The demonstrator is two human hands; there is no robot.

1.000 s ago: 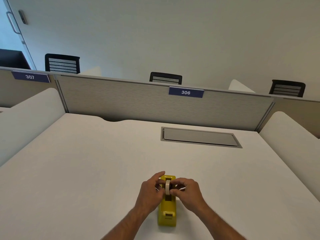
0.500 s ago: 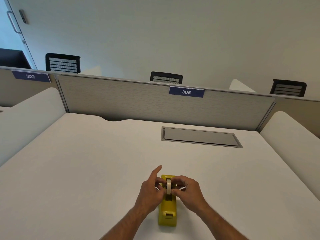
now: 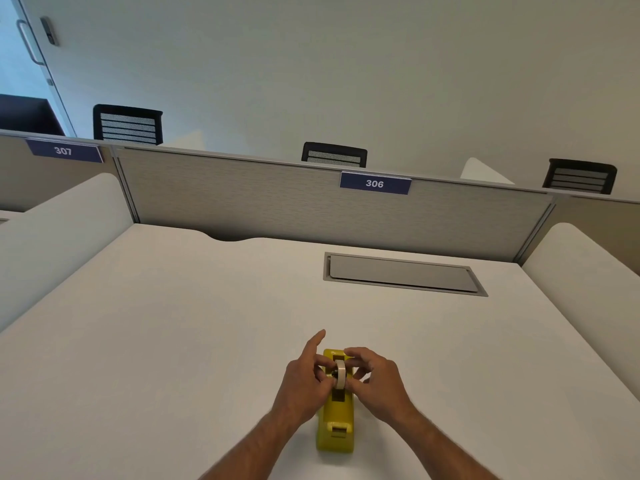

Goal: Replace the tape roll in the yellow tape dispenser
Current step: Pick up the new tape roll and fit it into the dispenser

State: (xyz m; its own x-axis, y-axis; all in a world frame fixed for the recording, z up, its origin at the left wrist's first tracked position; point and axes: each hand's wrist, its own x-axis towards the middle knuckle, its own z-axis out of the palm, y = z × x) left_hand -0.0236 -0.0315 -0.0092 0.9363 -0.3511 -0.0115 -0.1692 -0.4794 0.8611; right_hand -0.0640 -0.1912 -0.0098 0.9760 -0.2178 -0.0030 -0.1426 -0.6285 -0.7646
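Note:
A yellow tape dispenser point(image 3: 336, 424) stands on the white desk point(image 3: 173, 341), its cutter end towards me. A cream tape roll point(image 3: 340, 374) sits upright in the dispenser's slot, its top half showing above the body. My left hand point(image 3: 304, 379) pinches the roll's left side, with the index finger sticking out forward. My right hand point(image 3: 375, 379) pinches its right side. Both hands hide the roll's hub and the dispenser's far end.
A grey flush cable hatch point(image 3: 401, 274) lies in the desk behind the dispenser. A fabric partition point(image 3: 242, 199) with a "306" label point(image 3: 375, 183) closes the far edge. White side screens point(image 3: 62, 230) flank the desk. Black chair backs point(image 3: 334, 154) show beyond.
The tape roll has come down a little into the dispenser's slot between both hands. My left index finger has lifted away and points forward.

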